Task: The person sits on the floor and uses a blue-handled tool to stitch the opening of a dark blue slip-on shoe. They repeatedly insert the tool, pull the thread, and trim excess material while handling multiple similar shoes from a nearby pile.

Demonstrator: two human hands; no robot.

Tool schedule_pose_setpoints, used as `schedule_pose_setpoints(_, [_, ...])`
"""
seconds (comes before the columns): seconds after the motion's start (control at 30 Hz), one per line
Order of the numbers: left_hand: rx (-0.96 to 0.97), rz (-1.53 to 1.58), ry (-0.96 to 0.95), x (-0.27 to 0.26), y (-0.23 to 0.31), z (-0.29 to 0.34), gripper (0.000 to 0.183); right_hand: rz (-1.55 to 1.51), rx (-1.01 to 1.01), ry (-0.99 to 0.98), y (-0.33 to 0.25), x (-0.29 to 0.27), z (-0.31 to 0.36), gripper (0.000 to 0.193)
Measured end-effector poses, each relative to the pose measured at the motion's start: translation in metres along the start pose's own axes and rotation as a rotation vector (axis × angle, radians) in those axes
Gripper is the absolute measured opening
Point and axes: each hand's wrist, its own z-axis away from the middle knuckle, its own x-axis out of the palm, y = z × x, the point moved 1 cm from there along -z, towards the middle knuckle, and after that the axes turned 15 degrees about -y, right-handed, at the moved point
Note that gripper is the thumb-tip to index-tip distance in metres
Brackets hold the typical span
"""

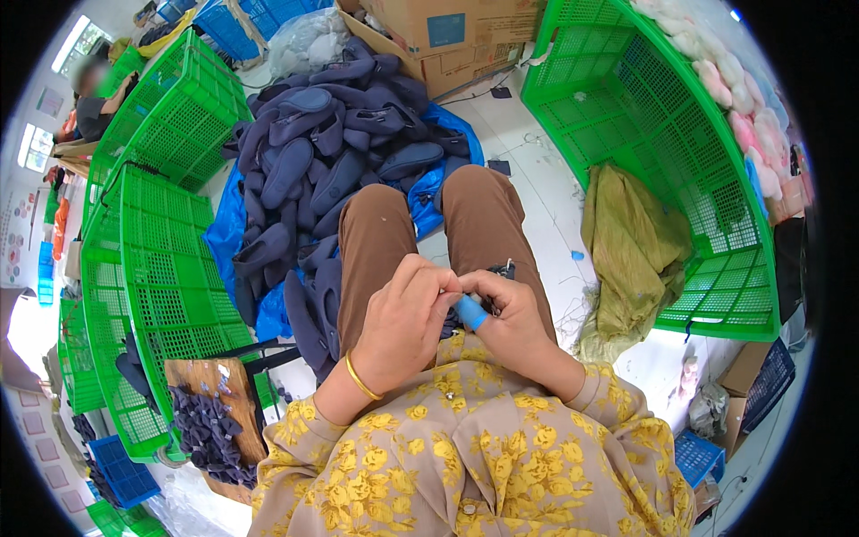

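My left hand (404, 315) and my right hand (517, 327) meet above my lap, fingertips pinched together. A blue wrap (471, 311) covers the right thumb. What the fingertips hold is too small or hidden to make out. A bit of dark navy material (450, 324) shows below and between the hands. Behind the right hand's fingers a small dark thing with a shiny metal tip (510, 267) sticks up; its kind is unclear. Beyond my knees lies a large heap of navy slippers (309, 157) on a blue plastic sheet (224, 237).
Green plastic crates (174, 277) stand at the left, and another large green crate (626, 116) at the right. An olive sack (631, 251) slumps by it. Small navy pieces (208, 434) lie on a wooden board (234, 394). Cardboard boxes (438, 31) stand behind. A person (94, 107) sits far left.
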Motion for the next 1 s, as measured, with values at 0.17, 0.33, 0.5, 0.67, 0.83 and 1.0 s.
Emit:
schedule_pose_setpoints(0.17, [0.214,0.056,-0.200,0.007,0.011,0.009,0.014,-0.465,0.003,0.034,0.009,-0.001,-0.006,0.011])
schedule_pose_setpoints(0.33, [0.191,0.195,-0.016,-0.004,0.004,0.016,0.012,-0.615,0.045,0.009,0.005,-0.007,-0.005,0.011])
schedule_pose_setpoints(0.5, [-0.275,0.487,0.046,0.003,-0.007,0.015,0.008,-0.645,0.047,0.009,0.004,-0.003,-0.007,0.010])
schedule_pose_setpoints(0.67, [-0.220,0.747,-0.041,0.011,-0.023,0.012,0.013,-0.631,0.042,-0.020,0.007,-0.002,-0.005,0.013])
schedule_pose_setpoints(0.83, [-0.207,1.082,0.015,0.000,-0.019,0.013,0.009,-0.610,0.044,0.010,0.002,-0.002,-0.005,0.015])
schedule_pose_setpoints(1.0, [-0.414,1.197,0.001,-0.001,-0.020,0.013,0.018,-0.562,0.065,-0.025,0.004,-0.002,-0.004,0.015])
